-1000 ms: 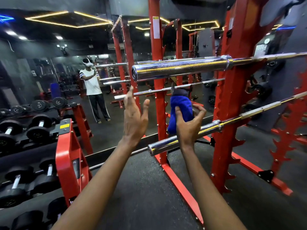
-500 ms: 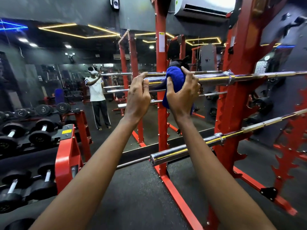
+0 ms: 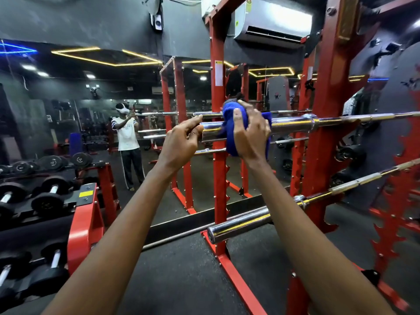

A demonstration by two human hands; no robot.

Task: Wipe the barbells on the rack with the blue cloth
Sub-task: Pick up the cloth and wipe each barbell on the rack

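Cloth (image 3: 228, 135) under R hand (image 3: 251, 135), on upper barbell (image 3: 293, 125)

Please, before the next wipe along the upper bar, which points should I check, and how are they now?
1. The blue cloth lies over the upper barbell: ok.
2. The right hand grips the cloth: ok.
3. The left hand holds the bar's end: ok.
4. The bar sits firmly in the red rack: cannot tell.
5. The sleeve right of the cloth is free: ok.
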